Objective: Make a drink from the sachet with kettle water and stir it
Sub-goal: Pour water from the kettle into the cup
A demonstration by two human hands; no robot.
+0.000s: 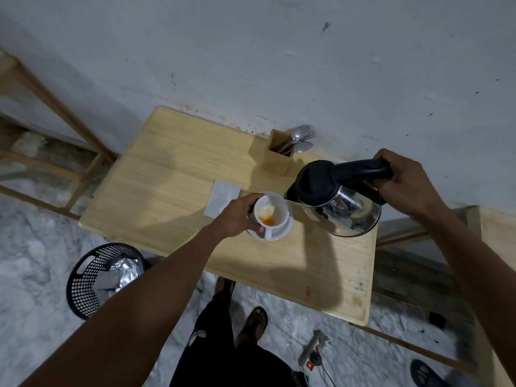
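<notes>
A white cup (272,209) stands on a white saucer (282,233) near the middle of the wooden table (167,191). Orange powder and a little pale liquid lie in its bottom. My left hand (237,216) grips the cup's left side. My right hand (405,182) holds the black handle of a steel kettle (340,205), lifted and tilted left, its black spout just over the cup's right rim. A white sachet (223,198) lies flat on the table behind my left hand.
A wooden holder (279,157) with spoons and a fork stands at the wall behind the cup. A black mesh bin (92,280) with foil waste sits on the floor left. A power strip (311,356) with cables lies by my feet. Wooden frames flank the table.
</notes>
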